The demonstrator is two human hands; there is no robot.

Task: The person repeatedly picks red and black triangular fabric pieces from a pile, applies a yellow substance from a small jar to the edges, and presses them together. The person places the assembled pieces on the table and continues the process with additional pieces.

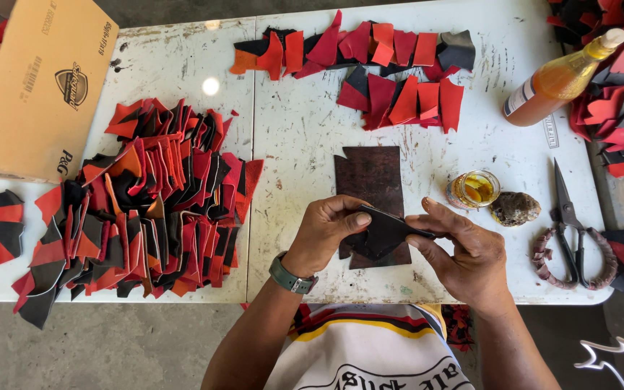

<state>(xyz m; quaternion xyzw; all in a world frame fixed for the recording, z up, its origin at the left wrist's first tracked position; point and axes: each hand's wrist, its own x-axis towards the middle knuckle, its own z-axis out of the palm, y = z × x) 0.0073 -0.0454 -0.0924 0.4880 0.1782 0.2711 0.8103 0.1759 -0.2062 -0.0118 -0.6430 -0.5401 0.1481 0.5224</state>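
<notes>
White worktable [305,123], seen from above. At left, a cardboard box [37,87] and a heap of red and black leather cutouts [146,209]. At centre, a dark brown board [370,177]. Above it, left hand [326,231] and right hand [464,249] both pinch one black leather piece [384,230]. Beside them, a small glue jar [474,189].

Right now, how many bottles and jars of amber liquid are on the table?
2: a tall bottle lying tilted at the table's far right corner, and a small open jar just beyond the right hand, beside the scissors. Others may be hidden under scraps.
</notes>
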